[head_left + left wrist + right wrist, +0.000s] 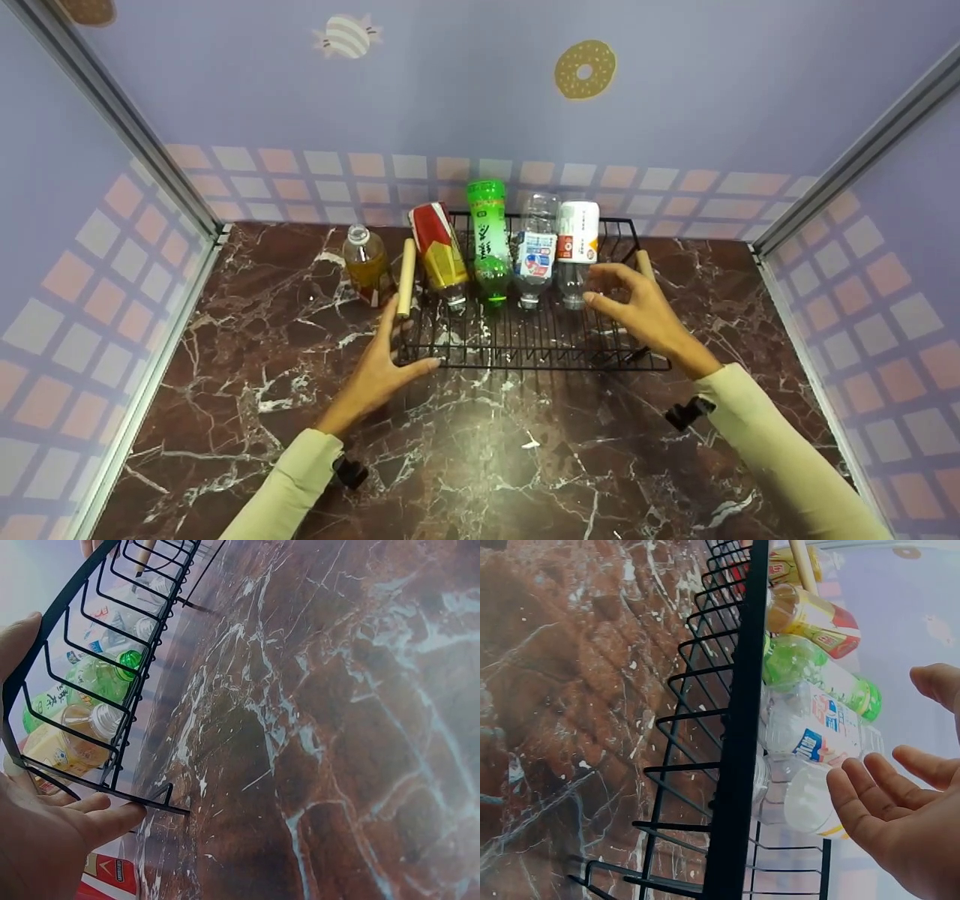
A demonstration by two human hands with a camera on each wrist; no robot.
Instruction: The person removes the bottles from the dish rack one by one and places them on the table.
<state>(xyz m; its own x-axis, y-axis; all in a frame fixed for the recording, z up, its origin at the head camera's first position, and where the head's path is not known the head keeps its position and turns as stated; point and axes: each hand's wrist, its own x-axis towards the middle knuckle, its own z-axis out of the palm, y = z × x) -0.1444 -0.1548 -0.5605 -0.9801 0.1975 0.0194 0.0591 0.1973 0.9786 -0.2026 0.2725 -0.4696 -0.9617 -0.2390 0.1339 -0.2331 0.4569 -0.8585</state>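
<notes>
A black wire rack with wooden side handles holds several bottles, caps toward me. From the left lie a red-and-yellow-labelled bottle, a green bottle, a clear bottle with a blue-and-white label, and a white-labelled bottle. My left hand is spread around the rack's front left corner; in the left wrist view its thumb is at the rim and its straight fingers touch the lower bars. Beside the white-labelled bottle, my right hand hovers with loosely bent fingers, apart from it in the right wrist view.
Left of the rack, an uncapped bottle of amber liquid stands on the dark marbled table. A patterned wall rises close behind the rack, and side panels flank the table. A small white scrap lies in front.
</notes>
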